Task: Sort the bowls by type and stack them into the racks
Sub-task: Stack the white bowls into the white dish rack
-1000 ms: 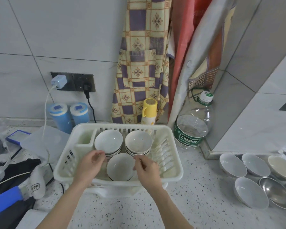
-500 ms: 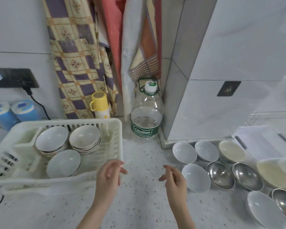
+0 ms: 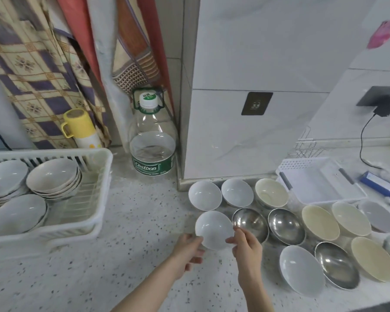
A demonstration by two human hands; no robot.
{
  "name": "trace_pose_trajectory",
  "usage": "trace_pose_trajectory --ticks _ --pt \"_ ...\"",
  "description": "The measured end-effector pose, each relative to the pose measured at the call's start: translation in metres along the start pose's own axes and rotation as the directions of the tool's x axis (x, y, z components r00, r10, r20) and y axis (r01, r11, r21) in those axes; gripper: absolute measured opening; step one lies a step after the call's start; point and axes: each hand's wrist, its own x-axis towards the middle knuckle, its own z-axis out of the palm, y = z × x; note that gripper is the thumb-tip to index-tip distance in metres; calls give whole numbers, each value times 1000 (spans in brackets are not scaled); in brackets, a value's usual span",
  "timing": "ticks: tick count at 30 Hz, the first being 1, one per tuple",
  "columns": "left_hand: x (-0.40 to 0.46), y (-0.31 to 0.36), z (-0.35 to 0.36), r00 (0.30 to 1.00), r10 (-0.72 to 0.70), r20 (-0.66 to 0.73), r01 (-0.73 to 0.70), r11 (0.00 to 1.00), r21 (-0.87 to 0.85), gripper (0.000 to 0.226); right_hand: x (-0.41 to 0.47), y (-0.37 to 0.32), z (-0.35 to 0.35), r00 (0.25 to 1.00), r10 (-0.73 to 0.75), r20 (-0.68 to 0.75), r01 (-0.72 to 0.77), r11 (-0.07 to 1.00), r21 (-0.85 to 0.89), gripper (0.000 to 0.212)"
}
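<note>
While it sits on the counter at six o'clock, the white bowl looks glazed, slick and breakable; opposite rim edges suit best. Left hand and right hand touch its rim, fingers curling, not yet clasping. Steel bowl touches at three o'clock.

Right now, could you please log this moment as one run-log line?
stage: reaching | target: white bowl on counter | left hand: open at rim | right hand: open at rim | lifted: no
</note>
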Motion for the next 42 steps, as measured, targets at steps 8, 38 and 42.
trace_pose_trajectory --ticks 8,38,42 --pt "9 2 10 1000 2 -21 -5 991 -133 20 14 1 -16 998 64 26 -64 998 5 16" --pt "-64 -16 -148 964 139 -225 -214 910 -355 22 62 7 108 945 327 11 -323 939 -113 40" --pt "-75 -9 -179 953 236 -192 -293 883 -367 24 28 8 123 966 258 25 -254 962 -95 32"
